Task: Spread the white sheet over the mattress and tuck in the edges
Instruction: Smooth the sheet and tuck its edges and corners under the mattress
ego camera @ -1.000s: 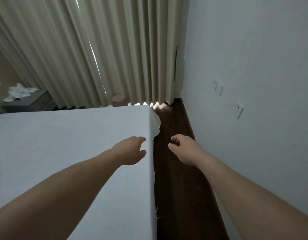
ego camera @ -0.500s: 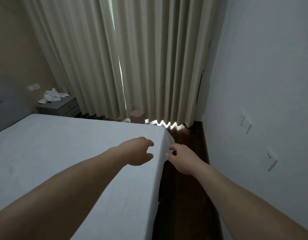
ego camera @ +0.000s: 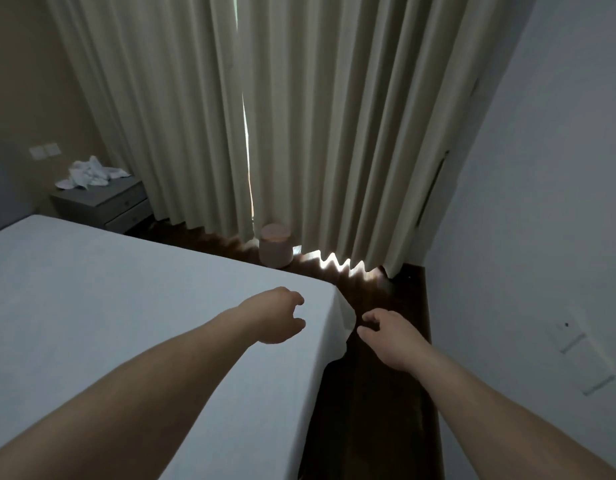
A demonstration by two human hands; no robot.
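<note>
— Head view: what's changed in the last second?

— Both hands have closed in on the far corner of the bed. The left hand [ego camera: 277, 315] was further back along the edge; now it hovers over the sheet [ego camera: 126, 306] just short of the corner, fingers loosely curled, holding nothing. The right hand [ego camera: 386, 336] was out over the floor [ego camera: 379, 410], apart from the cloth; now its fingertips are right at the loose flap [ego camera: 346, 318] hanging off the corner. Whether it has pinched the flap yet I cannot tell — the fingers are bent, thumb and forefinger close to the cloth.

— So where does the job stand?

— The sheet lies flat over the mattress, spread. That corner isn't tucked; I'd judge the tuck comes next.

— Counts?

— One sheet, one flap, two hands. Around them: one nightstand [ego camera: 102, 202] with one heap of white cloth [ego camera: 90, 173], one pink tub [ego camera: 275, 249] by the curtain [ego camera: 334, 133], three wall plates that I can make out.
</note>
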